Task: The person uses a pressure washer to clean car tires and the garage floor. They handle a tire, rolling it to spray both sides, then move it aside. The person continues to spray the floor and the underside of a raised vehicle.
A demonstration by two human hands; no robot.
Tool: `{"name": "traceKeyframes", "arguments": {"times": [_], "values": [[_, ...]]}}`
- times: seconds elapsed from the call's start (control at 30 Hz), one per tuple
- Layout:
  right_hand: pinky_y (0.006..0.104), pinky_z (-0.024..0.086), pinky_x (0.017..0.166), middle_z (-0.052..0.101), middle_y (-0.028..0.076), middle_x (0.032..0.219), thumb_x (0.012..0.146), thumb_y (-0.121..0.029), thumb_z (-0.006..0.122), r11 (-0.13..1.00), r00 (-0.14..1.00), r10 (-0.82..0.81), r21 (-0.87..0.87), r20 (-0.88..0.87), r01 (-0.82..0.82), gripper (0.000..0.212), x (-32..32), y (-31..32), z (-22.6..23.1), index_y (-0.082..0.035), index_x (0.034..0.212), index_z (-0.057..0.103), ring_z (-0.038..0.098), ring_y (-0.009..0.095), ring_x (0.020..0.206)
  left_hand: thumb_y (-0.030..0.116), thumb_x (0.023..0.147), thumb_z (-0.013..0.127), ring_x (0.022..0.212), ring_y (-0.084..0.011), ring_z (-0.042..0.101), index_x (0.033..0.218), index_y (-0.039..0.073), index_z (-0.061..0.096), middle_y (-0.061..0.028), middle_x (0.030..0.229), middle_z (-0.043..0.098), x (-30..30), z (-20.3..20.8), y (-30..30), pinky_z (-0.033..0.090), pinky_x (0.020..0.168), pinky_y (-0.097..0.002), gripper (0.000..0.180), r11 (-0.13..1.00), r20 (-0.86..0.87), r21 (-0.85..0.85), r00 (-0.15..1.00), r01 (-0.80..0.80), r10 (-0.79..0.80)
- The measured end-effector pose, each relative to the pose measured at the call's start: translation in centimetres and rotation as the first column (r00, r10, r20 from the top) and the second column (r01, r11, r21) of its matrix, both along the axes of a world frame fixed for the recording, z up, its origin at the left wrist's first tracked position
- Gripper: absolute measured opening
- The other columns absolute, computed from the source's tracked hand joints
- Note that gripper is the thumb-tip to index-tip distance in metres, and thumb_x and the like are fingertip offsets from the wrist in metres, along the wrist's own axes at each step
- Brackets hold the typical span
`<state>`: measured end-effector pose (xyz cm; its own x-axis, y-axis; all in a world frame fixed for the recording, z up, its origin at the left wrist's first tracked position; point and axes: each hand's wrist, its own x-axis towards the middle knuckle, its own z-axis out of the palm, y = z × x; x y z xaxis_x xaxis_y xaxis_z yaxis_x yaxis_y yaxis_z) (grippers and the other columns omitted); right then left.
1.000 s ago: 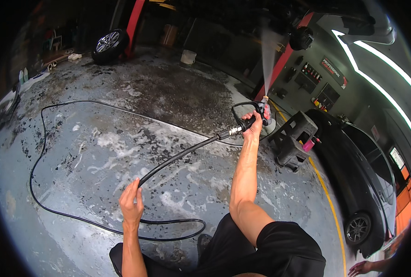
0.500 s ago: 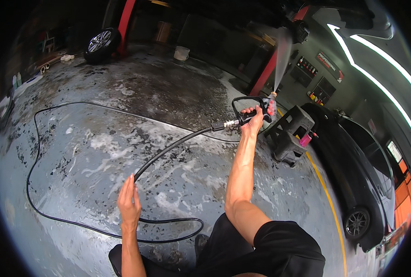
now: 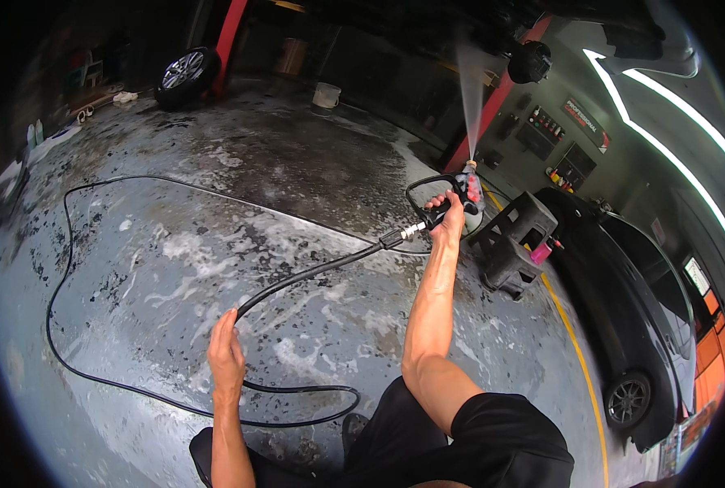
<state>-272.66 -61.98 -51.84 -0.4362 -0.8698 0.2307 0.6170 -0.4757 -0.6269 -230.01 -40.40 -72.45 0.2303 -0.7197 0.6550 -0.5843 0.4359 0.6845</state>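
Note:
My right hand (image 3: 452, 218) grips the black handle of a pressure washer spray gun (image 3: 430, 180), its arm stretched forward. From the tip of the gun a white fan of spray (image 3: 471, 102) shoots upward to the dark underside of a raised vehicle (image 3: 428, 26). A cloudy bottle with red markings (image 3: 473, 189) sits at the gun's front. The black hose (image 3: 314, 274) runs from the gun's metal coupling back to my left hand (image 3: 226, 358). That hand is closed about the hose at lower left, with its fingers partly hiding the grip.
Loops of hose (image 3: 51, 325) lie on the wet, foam-streaked floor (image 3: 159, 285). A black step stool (image 3: 513, 244) with a pink bottle (image 3: 541, 252) stands at right, beside a dark car (image 3: 615, 301). Farther off are a loose wheel (image 3: 185, 75), a white bucket (image 3: 326, 96) and red posts (image 3: 231, 37).
The spray gun has swung slightly left, and its spray now leans left instead of right. My left hand stays almost in place on the hose.

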Motion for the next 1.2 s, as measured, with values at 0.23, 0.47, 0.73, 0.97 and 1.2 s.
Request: {"name": "traceKeyframes", "arguments": {"times": [0.23, 0.47, 0.73, 0.97, 1.2], "values": [[0.0346, 0.047, 0.054, 0.05, 0.005, 0.069, 0.089, -0.008, 0.059, 0.997, 1.0, 0.009, 0.072, -0.028, -0.007, 0.008, 1.7, -0.9, -0.5, -0.006, 0.088, 0.051, 0.05, 0.016, 0.06, -0.011, 0.089, 0.051, 0.113, -0.0375, 0.061, 0.128, 0.002, 0.059, -0.0213, 0.122, 0.063, 0.7, 0.1, 0.4, 0.049, 0.094, -0.0411, 0.041, 1.0, -0.019, 0.005, 0.999, -0.026, 0.027], [0.0357, 0.046, 0.051, 0.05, 0.005, 0.067, 0.09, -0.007, 0.057, 0.997, 0.999, 0.025, 0.071, -0.042, -0.022, 0.008, 3.0, -2.0, -1.0, -0.005, 0.085, 0.051, 0.051, 0.017, 0.056, -0.009, 0.091, 0.051, 0.113, -0.0379, 0.06, 0.126, 0.001, 0.058, -0.0212, 0.122, 0.062, 1.2, 0.4, 0.8, 0.048, 0.094, -0.0412, 0.037, 0.998, -0.006, 0.055, 0.999, -0.043, 0.043], [0.0358, 0.046, 0.048, 0.05, 0.004, 0.068, 0.094, -0.01, 0.06, 0.998, 0.993, -0.003, 0.068, -0.122, 0.011, 0.01, 4.7, -2.6, -1.3, -0.006, 0.092, 0.051, 0.051, 0.016, 0.054, -0.007, 0.093, 0.05, 0.113, -0.0378, 0.06, 0.125, 0.001, 0.058, -0.021, 0.12, 0.063, 1.7, -0.2, 0.8, 0.048, 0.094, -0.0411, 0.033, 0.991, 0.015, 0.097, 0.996, -0.089, 0.088], [0.0367, 0.047, 0.049, 0.05, 0.004, 0.069, 0.095, -0.016, 0.064, 0.997, 0.987, -0.04, 0.061, -0.157, 0.05, 0.016, 5.6, -2.6, -1.2, -0.007, 0.094, 0.051, 0.052, 0.017, 0.056, -0.009, 0.093, 0.046, 0.111, -0.0368, 0.061, 0.127, 0.0, 0.057, -0.0216, 0.121, 0.062, 2.1, -0.3, 0.9, 0.049, 0.092, -0.0392, 0.036, 0.99, 0.015, 0.119, 0.997, -0.079, 0.078], [0.0361, 0.047, 0.047, 0.05, 0.004, 0.068, 0.095, -0.019, 0.066, 0.996, 0.988, -0.025, 0.077, -0.153, 0.037, 0.018, 6.0, -2.7, -1.1, -0.008, 0.096, 0.052, 0.052, 0.017, 0.055, -0.009, 0.091, 0.048, 0.112, -0.0366, 0.061, 0.125, 0.001, 0.058, -0.0204, 0.12, 0.063, 2.3, -0.7, 0.8, 0.05, 0.093, -0.0403, 0.037, 0.988, -0.012, 0.133, 0.997, -0.08, 0.082]]}}
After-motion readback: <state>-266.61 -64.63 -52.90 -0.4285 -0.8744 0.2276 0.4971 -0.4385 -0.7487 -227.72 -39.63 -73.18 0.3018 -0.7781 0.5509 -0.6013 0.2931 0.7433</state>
